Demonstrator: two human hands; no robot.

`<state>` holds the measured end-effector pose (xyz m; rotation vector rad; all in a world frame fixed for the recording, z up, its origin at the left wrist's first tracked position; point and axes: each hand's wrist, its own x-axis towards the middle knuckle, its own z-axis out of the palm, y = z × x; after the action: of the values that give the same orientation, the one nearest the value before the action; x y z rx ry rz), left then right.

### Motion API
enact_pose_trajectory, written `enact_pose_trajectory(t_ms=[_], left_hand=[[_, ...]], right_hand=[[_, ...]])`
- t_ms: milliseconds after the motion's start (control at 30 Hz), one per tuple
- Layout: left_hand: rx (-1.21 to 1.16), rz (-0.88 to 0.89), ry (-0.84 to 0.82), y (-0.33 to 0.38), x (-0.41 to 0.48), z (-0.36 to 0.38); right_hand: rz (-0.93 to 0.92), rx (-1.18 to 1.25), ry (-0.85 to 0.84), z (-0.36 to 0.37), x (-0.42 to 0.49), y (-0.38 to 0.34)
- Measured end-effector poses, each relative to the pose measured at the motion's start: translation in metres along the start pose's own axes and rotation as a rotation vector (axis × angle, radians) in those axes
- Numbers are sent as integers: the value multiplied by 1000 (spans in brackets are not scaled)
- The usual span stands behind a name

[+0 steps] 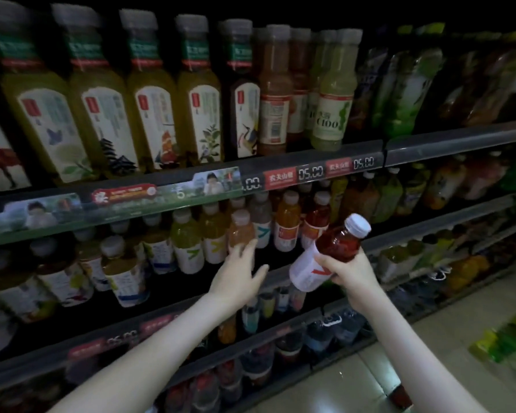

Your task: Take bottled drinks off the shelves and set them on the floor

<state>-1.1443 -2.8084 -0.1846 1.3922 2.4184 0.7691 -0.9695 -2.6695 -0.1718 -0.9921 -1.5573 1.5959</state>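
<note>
Two hands — right hand (352, 271) grips a tilted red plastic bottle (335, 244) (ribbed white cap (357, 225)); left hand (239, 272) spread beside an orange bottle (241, 231).

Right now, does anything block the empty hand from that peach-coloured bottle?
Nothing visible. The left hand reaches right up to the peach-coloured bottle, which stands in the front row; neighbouring bottles are beside it.

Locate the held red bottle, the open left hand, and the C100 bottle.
red bottle (338, 242): head view, red body.
left hand (239, 272): head view, back of hand.
C100 bottle (331, 120): head view, label.
</note>
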Motion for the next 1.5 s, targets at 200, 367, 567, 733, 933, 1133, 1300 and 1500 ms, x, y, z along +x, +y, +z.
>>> enact_pose_trajectory(t_ms=[200, 367, 567, 733, 933, 1133, 1300, 1500], left_hand=[[225, -131, 248, 13, 35, 28], [348, -150, 337, 22, 40, 37], [283, -1, 217, 31, 44, 53], [102, 51, 128, 45, 46, 76], [27, -4, 87, 63, 50, 104], [-69, 0, 259, 98, 103, 112], [14, -97, 326, 138, 184, 112], [212, -295, 269, 152, 199, 130]], right_hand=[[39, -35, -44, -37, 58, 34], [45, -50, -62, -43, 77, 41], [17, -58, -26, -47, 73, 40], [0, -65, 85, -63, 64, 39], [-50, -45, 117, -98, 69, 41], [-75, -100, 40, -142, 115, 37], [-83, -154, -71, -175, 159, 33], [-115, -129, -156, -170, 195, 30]])
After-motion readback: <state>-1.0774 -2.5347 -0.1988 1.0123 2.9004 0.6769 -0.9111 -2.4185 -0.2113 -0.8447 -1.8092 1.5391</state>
